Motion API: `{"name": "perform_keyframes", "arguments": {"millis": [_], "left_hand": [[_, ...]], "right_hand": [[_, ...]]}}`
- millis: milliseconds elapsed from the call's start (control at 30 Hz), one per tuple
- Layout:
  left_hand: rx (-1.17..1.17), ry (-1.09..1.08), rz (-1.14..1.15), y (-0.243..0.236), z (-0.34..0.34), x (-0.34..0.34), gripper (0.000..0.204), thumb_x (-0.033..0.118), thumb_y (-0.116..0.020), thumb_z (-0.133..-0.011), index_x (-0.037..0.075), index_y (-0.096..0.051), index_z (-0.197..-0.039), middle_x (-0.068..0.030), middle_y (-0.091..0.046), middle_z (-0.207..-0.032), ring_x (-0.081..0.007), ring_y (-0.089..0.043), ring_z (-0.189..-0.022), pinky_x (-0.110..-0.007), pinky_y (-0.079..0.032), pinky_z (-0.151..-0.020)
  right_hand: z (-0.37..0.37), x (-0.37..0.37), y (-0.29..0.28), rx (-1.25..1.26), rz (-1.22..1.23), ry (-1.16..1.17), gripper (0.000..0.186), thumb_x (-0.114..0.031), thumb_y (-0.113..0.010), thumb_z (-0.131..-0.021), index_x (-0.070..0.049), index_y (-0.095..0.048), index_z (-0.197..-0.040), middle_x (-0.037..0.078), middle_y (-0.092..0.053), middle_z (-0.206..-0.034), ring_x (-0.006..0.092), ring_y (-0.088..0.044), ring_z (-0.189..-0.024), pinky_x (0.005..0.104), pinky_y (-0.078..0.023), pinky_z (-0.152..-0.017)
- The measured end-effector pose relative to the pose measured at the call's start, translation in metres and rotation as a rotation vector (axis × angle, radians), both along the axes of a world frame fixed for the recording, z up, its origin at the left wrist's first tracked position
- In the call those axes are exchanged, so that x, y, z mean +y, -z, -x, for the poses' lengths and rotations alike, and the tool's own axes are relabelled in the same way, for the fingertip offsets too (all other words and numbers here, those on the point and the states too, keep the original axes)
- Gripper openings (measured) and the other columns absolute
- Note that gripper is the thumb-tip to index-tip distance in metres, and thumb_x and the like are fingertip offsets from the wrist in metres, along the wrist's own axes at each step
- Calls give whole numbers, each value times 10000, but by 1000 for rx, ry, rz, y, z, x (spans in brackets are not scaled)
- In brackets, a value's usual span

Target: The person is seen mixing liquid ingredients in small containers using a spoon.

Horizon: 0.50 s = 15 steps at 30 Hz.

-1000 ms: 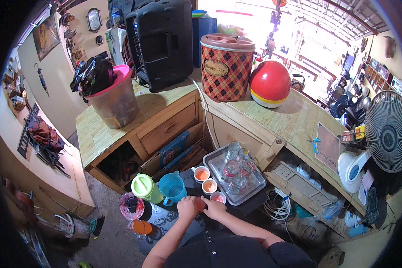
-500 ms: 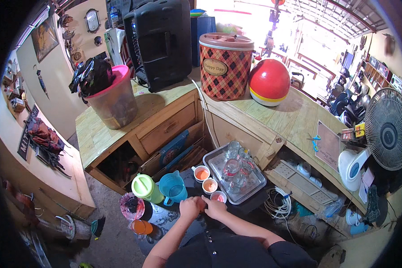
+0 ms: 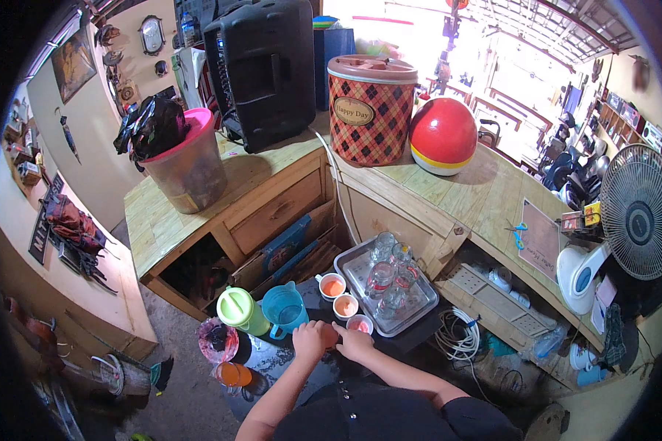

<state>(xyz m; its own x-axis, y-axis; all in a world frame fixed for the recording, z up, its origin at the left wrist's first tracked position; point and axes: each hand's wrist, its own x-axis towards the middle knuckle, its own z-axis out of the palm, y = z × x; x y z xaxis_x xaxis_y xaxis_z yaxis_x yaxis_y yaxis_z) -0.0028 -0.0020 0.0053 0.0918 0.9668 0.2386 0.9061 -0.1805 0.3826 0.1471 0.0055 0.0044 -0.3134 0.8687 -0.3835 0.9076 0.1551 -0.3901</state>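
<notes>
Beyond the hands [image 3: 312, 341] stand cups [image 3: 346, 306] and a blue pitcher [image 3: 284, 307].

Bare tabletop [image 3: 271, 359] leftward (jug [image 3: 285, 307], cups [image 3: 345, 306] ahead)

So the outfit's pretty basic: a plain dark top [image 3: 390, 419], close to black, loose-looking and kinda soft where the cloth folds. There's a short row of little round shiny fasteners [image 3: 352, 416] down the front, pale against the cloth; probably buttons, but they're tiny at this angle, so could be snaps. The right sleeve [image 3: 474, 420] is the same dark stuff, cut short and wide, ending around the elbow with a simple edge. Below that it's bare right forearm, and both the left hand [image 3: 314, 341] and right hand [image 3: 356, 345] are bare too.
</notes>
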Motion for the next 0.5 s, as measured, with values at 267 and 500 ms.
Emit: {"name": "perform_keyframes", "arguments": {"millis": [267,500], "left_hand": [[-127,20,60,4,-1,2,150,213,-590,-775,98,-658,-843,-102,-653,-813,-306,-626,-762,-437,-484,-671],[141,-43,195,6,1,2,156,214,-601,-776,95,-660,-858,-102,-655,-825,-306,-626,-801,-432,-494,-677]], "right_hand": [[2,0,-1,9,-7,4,711,-286,-628,-793,-299,-317,-1433,119,-662,-950,314,-656,-820,502,-520,-654],[3,-1,3,-6,-9,11,705,-277,-619,-798,-293,-314,-1434,116,-662,-939,313,-655,-826,505,-515,-653]]}}
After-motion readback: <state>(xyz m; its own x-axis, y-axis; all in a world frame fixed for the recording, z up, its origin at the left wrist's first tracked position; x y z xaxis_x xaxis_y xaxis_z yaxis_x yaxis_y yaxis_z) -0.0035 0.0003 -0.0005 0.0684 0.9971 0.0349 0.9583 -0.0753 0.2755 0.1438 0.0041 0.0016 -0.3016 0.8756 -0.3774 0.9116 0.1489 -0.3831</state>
